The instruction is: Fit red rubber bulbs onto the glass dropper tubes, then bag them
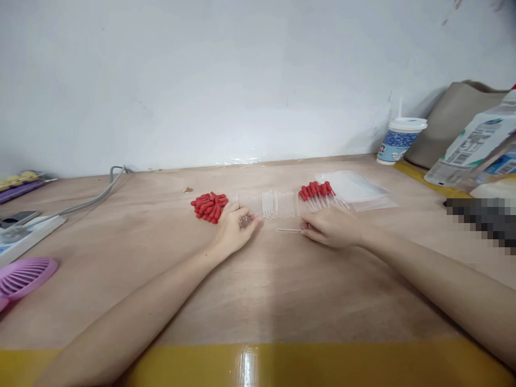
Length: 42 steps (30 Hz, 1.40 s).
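Note:
My left hand (234, 228) rests over the left part of a row of thin clear tubes (280, 204), its fingers curved and the thumb slightly apart from them. I see nothing held in it. Just beyond its wrist side lies a heap of red rubber bulbs (209, 207). Between thumb and fingers, my right hand (328, 227) pinches one clear tube (288, 230), which points left, low over the table. Behind that hand, several droppers with red bulbs (316, 190) lie side by side, their lower ends partly hidden by it.
Clear plastic bags (355, 189) lie behind my right hand. At right stand a lidded paper cup (399, 141), a grey bin (447, 121) and a tilted plastic bottle (471, 142). At left are a pink fan (26, 277), a white power strip (32, 239) and a grey cable (94, 201).

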Motion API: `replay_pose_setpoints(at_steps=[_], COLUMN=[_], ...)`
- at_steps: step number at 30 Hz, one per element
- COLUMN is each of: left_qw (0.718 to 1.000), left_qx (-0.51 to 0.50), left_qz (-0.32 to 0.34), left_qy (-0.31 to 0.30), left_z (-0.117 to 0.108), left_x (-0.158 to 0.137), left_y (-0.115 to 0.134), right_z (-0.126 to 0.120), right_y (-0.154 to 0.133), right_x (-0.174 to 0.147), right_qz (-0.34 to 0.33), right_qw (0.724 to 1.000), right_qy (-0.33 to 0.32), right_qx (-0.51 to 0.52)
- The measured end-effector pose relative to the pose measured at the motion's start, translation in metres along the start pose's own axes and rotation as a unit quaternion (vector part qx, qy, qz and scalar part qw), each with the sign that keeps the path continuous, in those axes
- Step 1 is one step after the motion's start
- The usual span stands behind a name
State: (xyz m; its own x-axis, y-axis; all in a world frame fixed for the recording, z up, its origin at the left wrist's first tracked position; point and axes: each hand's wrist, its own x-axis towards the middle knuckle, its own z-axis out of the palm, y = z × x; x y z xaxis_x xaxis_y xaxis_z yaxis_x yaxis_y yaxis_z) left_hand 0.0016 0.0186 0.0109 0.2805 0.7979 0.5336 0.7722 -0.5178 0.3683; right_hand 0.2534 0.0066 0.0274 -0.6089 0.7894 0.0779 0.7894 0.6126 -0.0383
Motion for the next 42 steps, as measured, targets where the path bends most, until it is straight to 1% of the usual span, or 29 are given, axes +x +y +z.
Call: replay_pose_setpoints(at_steps=[2, 4, 6, 10, 13, 16, 18, 23, 26, 28, 32, 34, 38, 40, 42], left_qw=[0.999, 0.996, 0.990, 0.976, 0.964, 0.955, 0.952, 0.952, 0.952, 0.950, 0.946, 0.945, 0.950, 0.953, 0.960], left_qx=[0.043, 0.090, 0.136, 0.202, 0.214, 0.197, 0.191, 0.209, 0.210, 0.196, 0.150, 0.128, 0.072, 0.066, 0.064], left_qz=[0.014, 0.024, 0.007, -0.077, -0.157, -0.220, -0.239, -0.221, -0.218, -0.226, -0.225, -0.225, -0.236, -0.240, -0.231], left_qy=[0.000, -0.011, -0.017, -0.017, -0.019, -0.025, -0.025, -0.029, -0.052, -0.085, -0.177, -0.200, -0.192, -0.173, -0.141], left_z=[-0.007, -0.017, -0.029, -0.053, -0.066, -0.071, -0.070, -0.064, -0.068, -0.076, -0.087, -0.089, -0.090, -0.095, -0.099], left_x=[0.005, 0.012, 0.021, 0.037, 0.044, 0.046, 0.045, 0.043, 0.043, 0.044, 0.045, 0.045, 0.044, 0.045, 0.046], left_y=[-0.004, -0.008, -0.012, -0.028, -0.047, -0.064, -0.070, -0.071, -0.071, -0.072, -0.076, -0.077, -0.081, -0.082, -0.077], right_z=[0.002, 0.004, 0.007, 0.016, 0.025, 0.032, 0.034, 0.039, 0.043, 0.045, 0.045, 0.044, 0.044, 0.044, 0.044], right_y=[0.000, -0.001, -0.006, -0.015, -0.015, -0.014, -0.014, -0.016, -0.013, -0.011, -0.011, -0.011, -0.012, -0.012, -0.012], right_x=[0.001, 0.002, 0.004, 0.010, 0.014, 0.016, 0.015, 0.013, 0.014, 0.015, 0.015, 0.015, 0.015, 0.015, 0.015], right_qz=[-0.004, -0.008, 0.004, 0.074, 0.107, 0.118, 0.116, 0.090, 0.073, 0.066, 0.062, 0.062, 0.059, 0.061, 0.066], right_qw=[0.999, 0.997, 0.993, 0.986, 0.979, 0.977, 0.978, 0.977, 0.975, 0.973, 0.971, 0.971, 0.972, 0.971, 0.969], right_qy=[0.010, 0.034, 0.058, 0.083, 0.090, 0.103, 0.125, 0.179, 0.196, 0.206, 0.217, 0.214, 0.209, 0.212, 0.219], right_qx=[0.037, 0.074, 0.099, 0.126, 0.146, 0.145, 0.118, 0.072, 0.073, 0.077, 0.082, 0.086, 0.089, 0.090, 0.092])
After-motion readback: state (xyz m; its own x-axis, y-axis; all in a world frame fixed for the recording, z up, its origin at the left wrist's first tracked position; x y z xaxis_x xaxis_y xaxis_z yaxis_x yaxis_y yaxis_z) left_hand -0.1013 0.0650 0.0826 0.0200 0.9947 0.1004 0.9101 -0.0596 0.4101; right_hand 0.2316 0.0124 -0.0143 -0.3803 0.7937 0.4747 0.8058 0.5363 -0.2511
